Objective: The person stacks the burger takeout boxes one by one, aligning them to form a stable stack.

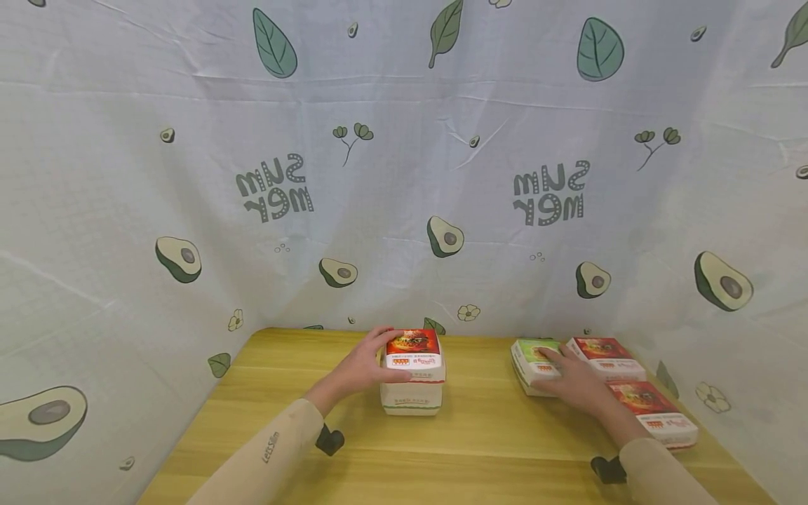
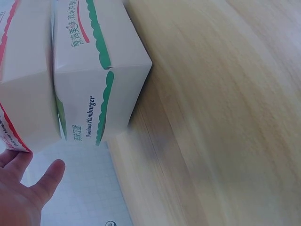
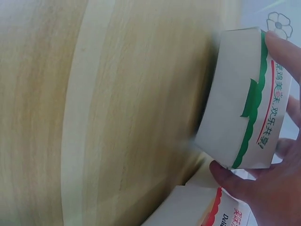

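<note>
Left hand [image 1: 360, 366], fingers bent, grips red-topped white cardboard carton [image 1: 415, 347] near back edge of table [image 1: 480, 414], right hand [image 1: 579, 382] likewise green-topped white cardboard one [image 1: 532, 359] toward back-right corner; squeeze lightly so walls don't bow

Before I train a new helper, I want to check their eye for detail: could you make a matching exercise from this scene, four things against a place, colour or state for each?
Column one
1. Left hand
2. Right hand
3. Lower box of the stack
4. Cloth backdrop

Column two
A. Edged in scalloped green, underneath another box
B. Holding the green-topped box
C. Pale, patterned and creased
D. Touching the red-topped box that sits uppermost in the stack

Right pairs: 1-D, 2-B, 3-A, 4-C
</note>
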Motion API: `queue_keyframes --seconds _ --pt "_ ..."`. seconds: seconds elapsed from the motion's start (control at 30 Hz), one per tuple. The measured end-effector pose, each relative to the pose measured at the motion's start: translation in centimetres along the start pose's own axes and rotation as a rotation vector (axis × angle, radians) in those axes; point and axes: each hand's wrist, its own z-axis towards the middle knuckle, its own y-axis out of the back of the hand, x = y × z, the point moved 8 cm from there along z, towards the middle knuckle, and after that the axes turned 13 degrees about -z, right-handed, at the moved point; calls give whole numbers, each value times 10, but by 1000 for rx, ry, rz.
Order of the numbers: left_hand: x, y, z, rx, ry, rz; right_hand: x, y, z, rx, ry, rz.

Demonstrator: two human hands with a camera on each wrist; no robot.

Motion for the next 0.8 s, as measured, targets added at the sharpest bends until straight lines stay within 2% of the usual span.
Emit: queue_keyframes --seconds 0.43,0.8 --pt "0 -1 0 -5 4 6 3 1 2 -19 -1 21" --pt "0 -1 1 0 6 23 9 5 8 -9 -33 48"
